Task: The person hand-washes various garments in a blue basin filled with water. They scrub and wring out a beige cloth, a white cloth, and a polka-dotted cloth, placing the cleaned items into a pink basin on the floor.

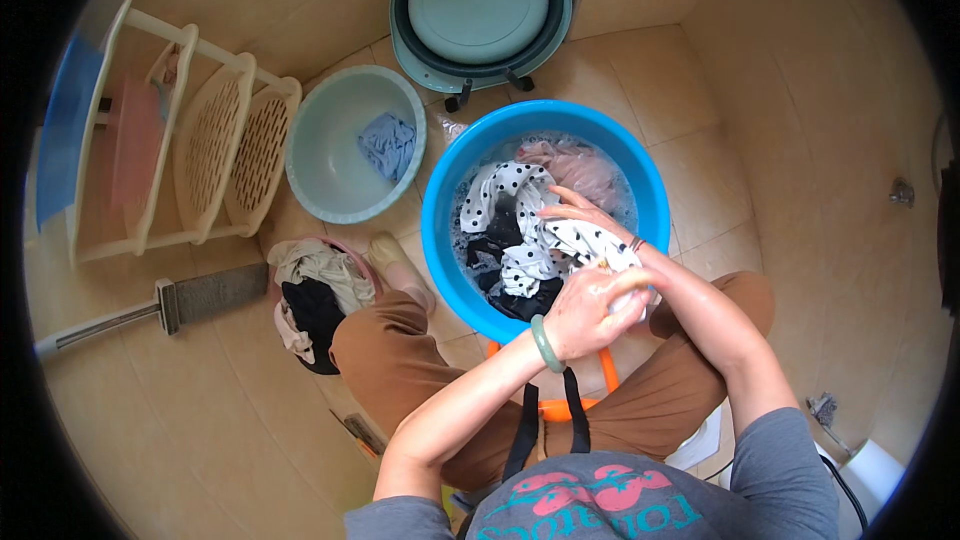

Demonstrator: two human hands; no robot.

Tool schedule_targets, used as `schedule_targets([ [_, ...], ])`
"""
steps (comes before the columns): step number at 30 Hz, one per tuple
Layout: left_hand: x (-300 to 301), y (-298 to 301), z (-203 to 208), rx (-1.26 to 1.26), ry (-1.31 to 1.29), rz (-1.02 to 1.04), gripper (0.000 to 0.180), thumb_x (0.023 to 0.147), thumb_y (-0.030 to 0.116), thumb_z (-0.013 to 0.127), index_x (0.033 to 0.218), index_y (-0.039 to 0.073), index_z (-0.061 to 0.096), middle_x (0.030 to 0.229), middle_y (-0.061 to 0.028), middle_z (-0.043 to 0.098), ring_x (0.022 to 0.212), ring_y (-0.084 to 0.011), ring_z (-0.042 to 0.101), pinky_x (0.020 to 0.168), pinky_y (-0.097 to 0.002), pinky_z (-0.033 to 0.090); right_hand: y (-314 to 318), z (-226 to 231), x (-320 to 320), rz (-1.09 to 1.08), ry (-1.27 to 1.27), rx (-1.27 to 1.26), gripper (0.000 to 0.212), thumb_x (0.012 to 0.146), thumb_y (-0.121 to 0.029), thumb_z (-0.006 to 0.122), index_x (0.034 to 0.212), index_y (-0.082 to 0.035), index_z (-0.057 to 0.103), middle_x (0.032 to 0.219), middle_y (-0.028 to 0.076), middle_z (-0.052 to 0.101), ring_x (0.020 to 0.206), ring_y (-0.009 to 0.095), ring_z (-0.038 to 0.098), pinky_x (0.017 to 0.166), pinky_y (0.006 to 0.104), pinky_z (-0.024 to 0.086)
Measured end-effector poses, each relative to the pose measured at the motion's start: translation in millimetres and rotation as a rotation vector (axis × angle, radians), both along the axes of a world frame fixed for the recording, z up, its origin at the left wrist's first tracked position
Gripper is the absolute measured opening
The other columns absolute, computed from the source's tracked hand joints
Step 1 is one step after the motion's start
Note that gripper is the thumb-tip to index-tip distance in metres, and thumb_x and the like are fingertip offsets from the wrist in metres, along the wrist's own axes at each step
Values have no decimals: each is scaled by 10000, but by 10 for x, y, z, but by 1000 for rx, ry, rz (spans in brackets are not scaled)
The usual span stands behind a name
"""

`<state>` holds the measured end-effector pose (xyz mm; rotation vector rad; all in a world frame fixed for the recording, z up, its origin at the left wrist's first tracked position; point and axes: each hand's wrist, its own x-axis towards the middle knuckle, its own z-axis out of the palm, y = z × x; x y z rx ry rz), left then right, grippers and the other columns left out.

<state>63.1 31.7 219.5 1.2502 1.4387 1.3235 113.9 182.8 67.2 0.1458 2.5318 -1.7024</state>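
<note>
A large blue basin of foamy water stands in front of me. A white cloth with black polka dots lies bunched in it and rises toward my hands. My left hand, with a green bangle at the wrist, is closed on a bunched part of the cloth near the basin's close edge; its fingertips are partly hidden. My right hand rests on the cloth with fingers stretched and apart. Dark cloth and a pinkish garment soak beside it.
A pale green basin holds a blue cloth. Folded basins lean at the back wall. To the left are a cream rack, a flat mop and a laundry pile. An orange stool shows between my legs.
</note>
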Motion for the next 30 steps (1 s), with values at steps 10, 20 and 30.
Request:
schedule_targets([
  [10, -64, -220, -945, -268, -735, 628, 388, 898, 99, 479, 1285, 106, 496, 1243, -100, 537, 1107, -186, 545, 923, -334, 457, 203, 306, -132, -690, 54, -330, 433, 889, -14, 529, 1305, -109, 455, 1165, 75, 582, 1047, 160, 562, 858, 297, 490],
  [20, -497, 67, -996, -98, -1500, 537, 544, 880, 446, 619, 1334, 244, 398, 1028, -99, 604, 779, -200, 620, 660, -335, 550, -914, 1323, 140, -124, 221, -87, 471, 736, -74, 657, 1188, -61, 527, 1150, 183, 400, 1054, 339, 504, 941, 402, 420],
  [30, -104, 316, -997, -146, -1271, 990, 264, 969, 348, 448, 1025, 126, 581, 889, -6, 603, 867, -146, 606, 781, -303, 497, -356, 704, -322, -412, 377, 526, 115, 818, -92, 601, 733, -20, 575, 719, 118, 564, 634, 321, 569, 536, 393, 489],
])
